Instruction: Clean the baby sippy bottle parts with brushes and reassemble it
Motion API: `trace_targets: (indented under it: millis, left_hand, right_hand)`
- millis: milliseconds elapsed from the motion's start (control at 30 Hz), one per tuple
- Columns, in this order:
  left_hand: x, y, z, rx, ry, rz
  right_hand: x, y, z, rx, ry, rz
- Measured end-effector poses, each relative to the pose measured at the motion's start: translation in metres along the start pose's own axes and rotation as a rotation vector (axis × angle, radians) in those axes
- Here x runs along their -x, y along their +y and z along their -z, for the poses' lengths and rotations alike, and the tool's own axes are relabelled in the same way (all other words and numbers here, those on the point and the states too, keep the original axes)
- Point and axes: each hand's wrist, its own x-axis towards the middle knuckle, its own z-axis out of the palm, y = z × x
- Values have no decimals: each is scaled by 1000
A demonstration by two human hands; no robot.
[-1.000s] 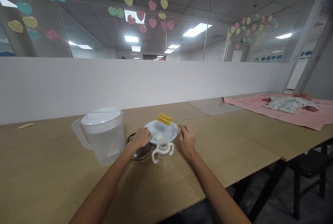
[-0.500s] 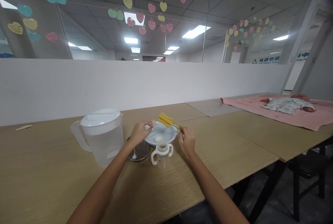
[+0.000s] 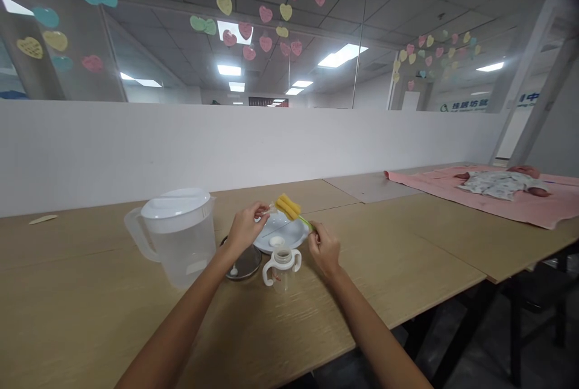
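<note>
My right hand [image 3: 324, 246] is closed around the green handle of a sponge bottle brush [image 3: 288, 206], whose yellow head points up and left. Pinched in my left hand [image 3: 248, 226] is a small translucent piece [image 3: 272, 208] that looks like a bottle nipple, close beside the sponge head. Both hands are raised around a white plate [image 3: 296, 234]. A white ring [image 3: 277, 242] lies at the plate's near side. In front of it an uncapped clear baby bottle [image 3: 282, 268] with two white handles stands upright.
A lidded pitcher [image 3: 178, 238] of clear liquid stands at the left. A dark round dish [image 3: 246, 263] holding a small white-ended item sits partly under my left wrist. Farther right, a clothed baby-like figure [image 3: 491, 184] lies on a pink towel [image 3: 434, 187]. The wooden table [image 3: 384, 280] ends at the front right.
My left hand has shifted slightly right and up, bringing the translucent piece nearer the sponge head. The brush has barely moved; the bottle and plate stay put.
</note>
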Motion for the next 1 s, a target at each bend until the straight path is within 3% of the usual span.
trace_targets:
  millis: [500, 733, 1000]
  left_hand:
    - [-1, 3, 4, -93, 76, 68]
    - [-4, -4, 1, 40, 126, 95]
    - [-8, -7, -1, 370, 158, 174]
  right_hand:
    - [0, 0, 2, -6, -12, 29]
    - [-1, 0, 3, -4, 1, 54]
    - [-2, 0, 4, -11, -1, 54]
